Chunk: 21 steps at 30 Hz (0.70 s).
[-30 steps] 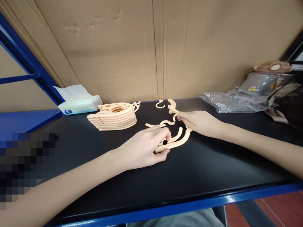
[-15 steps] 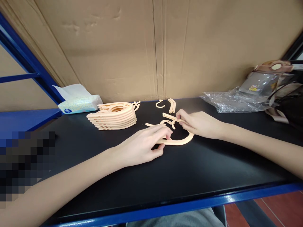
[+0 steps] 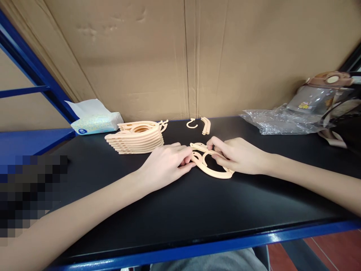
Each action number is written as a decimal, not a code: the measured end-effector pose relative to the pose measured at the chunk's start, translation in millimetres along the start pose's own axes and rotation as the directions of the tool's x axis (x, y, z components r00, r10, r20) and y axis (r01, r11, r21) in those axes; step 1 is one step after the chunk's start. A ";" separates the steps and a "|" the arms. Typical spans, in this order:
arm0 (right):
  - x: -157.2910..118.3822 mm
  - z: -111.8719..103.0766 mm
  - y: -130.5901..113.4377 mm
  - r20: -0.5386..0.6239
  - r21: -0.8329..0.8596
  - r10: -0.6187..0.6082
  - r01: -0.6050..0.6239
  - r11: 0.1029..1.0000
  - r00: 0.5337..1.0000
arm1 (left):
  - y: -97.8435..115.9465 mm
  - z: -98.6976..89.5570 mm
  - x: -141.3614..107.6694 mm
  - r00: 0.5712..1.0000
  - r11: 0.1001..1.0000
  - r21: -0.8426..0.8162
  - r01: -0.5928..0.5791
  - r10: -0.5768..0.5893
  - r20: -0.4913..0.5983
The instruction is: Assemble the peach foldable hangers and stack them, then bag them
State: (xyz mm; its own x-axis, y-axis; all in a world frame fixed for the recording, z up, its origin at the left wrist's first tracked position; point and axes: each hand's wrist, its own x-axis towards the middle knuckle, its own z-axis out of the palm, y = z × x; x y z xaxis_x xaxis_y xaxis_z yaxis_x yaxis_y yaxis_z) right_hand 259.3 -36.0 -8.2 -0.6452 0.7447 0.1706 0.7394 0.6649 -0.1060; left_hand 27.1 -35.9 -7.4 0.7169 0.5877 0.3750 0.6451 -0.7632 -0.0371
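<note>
A peach-coloured plastic folding hanger [image 3: 216, 173] lies folded into a loop at the middle of the black table. My left hand [image 3: 170, 162] pinches its left end between thumb and fingers. On its right side, my right hand [image 3: 239, 155] grips the upper arm with bent fingers. The hanger's curved hook part shows inside the loop, between the hands. Left of my left hand stands a neat stack of folded peach hangers [image 3: 135, 140]. Behind the hands lie a loose hook [image 3: 192, 124] and a pair of short curved arm pieces [image 3: 206, 126].
A tissue pack [image 3: 96, 120] sits at the back left. Crumpled clear plastic [image 3: 282, 122] lies at the back right, before a bottle with a brown lid [image 3: 313, 96] and a dark bag [image 3: 346, 128]. A cardboard wall [image 3: 158, 56] closes off the rear; the table has a blue front edge [image 3: 197, 252].
The hanger's two arms have come closer together into a narrower loop. My left hand has moved slightly left and up to its end; my right hand has shifted slightly toward me.
</note>
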 end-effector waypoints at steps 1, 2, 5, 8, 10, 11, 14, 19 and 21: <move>-0.2 0.0 0.2 0.001 0.024 0.004 -0.004 1.000 1.000 | 0.6 -0.3 -0.2 1.000 1.000 -0.010 0.025 -0.025 0.009; -0.4 0.1 0.3 0.000 0.051 -0.003 0.003 0.999 1.000 | 1.5 -0.8 -0.4 0.999 0.999 -0.015 0.047 -0.047 0.017; -1.0 0.3 -0.5 -0.022 0.125 -0.067 0.069 0.990 0.997 | 5.8 -3.9 -0.9 0.995 0.995 -0.027 0.097 -0.096 0.037; -2.7 -0.2 -5.2 -0.044 0.180 -0.145 0.150 0.972 0.989 | 11.1 -7.3 -2.0 0.985 0.983 -0.075 0.169 -0.165 0.057; -4.6 -0.9 -9.6 -0.063 0.210 -0.202 0.211 0.955 0.977 | 14.2 -8.7 -2.7 0.974 0.969 -0.106 0.223 -0.216 0.076; -5.7 -1.3 -11.9 -0.078 0.214 -0.238 0.249 0.945 0.968 | 15.5 -9.1 -3.0 0.969 0.964 -0.114 0.242 -0.232 0.089; -8.2 -1.0 -17.8 -0.125 0.148 -0.362 0.378 0.914 0.924 | 18.3 -9.8 -2.7 0.956 0.952 -0.127 0.280 -0.265 0.125; -7.5 3.3 -22.2 -0.166 -0.123 -0.476 0.461 0.879 0.863 | 17.9 -10.1 -0.7 0.935 0.933 -0.134 0.335 -0.312 0.169; -6.8 4.4 -21.9 -0.186 -0.208 -0.509 0.472 0.857 0.841 | 15.2 -9.8 0.0 0.936 0.933 -0.142 0.332 -0.306 0.173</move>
State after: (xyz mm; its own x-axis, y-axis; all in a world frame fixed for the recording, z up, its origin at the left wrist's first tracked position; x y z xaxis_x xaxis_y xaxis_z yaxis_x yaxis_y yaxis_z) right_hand 246.6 -55.3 -11.3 -0.8828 0.2770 0.3795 0.3685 0.9093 0.1935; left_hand 34.3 -50.1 1.0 0.5193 0.8304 0.2018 0.8017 -0.5551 0.2215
